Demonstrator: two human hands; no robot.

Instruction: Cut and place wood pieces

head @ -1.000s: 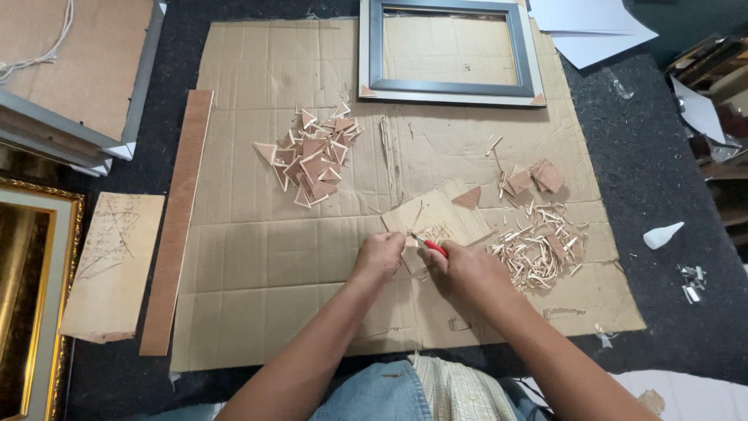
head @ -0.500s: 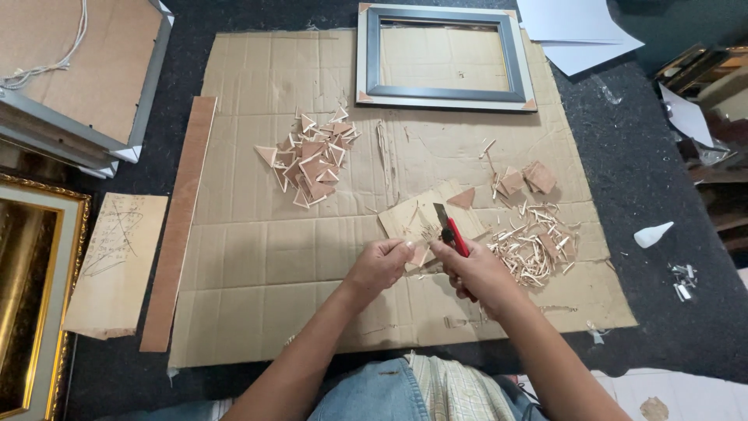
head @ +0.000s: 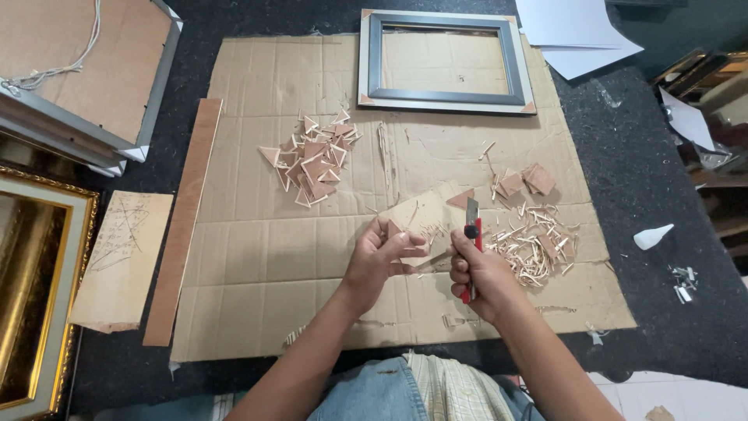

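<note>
The left hand (head: 379, 261) is curled, its fingers pinching a small cardboard piece (head: 399, 231) at its 12 o'clock edge. How that piece meets the larger offcut (head: 425, 214) lying just beyond it cannot be told.

The right hand (head: 477, 274) is closed in a fist round a red knife (head: 471, 234), the handle held upright and the dark blade end pointing to 12 o'clock. The blade tip stands just beside the offcut's right corner; contact cannot be confirmed. The two hands are near each other, thumbs apart.

Both hands work over a flat cardboard sheet (head: 257, 265) spread on a dark table (head: 662, 327). The offcut rests on this sheet near its centre, at 12 o'clock from the hands.

At 10 o'clock from the left hand lies a pile of triangles (head: 312, 160), tan and brown, loosely heaped. At 3 o'clock from the knife lies a heap of thin shavings (head: 534, 242), with two small squares (head: 526, 181) at its 12 o'clock side.

A grey frame (head: 444, 97) lies at 12 o'clock on the sheet's far edge, cardboard corner tabs fitted. A long brown strip (head: 183, 222) lies along the sheet's 9 o'clock edge. Beyond it sit a scribbled board (head: 121, 261) and a gold frame (head: 35, 296). A stack of backed frames (head: 86, 70) occupies 10 o'clock. White paper (head: 576, 35) lies at 1 o'clock. A white nozzle (head: 650, 236) and metal clips (head: 684, 282) lie at 3 o'clock.
</note>
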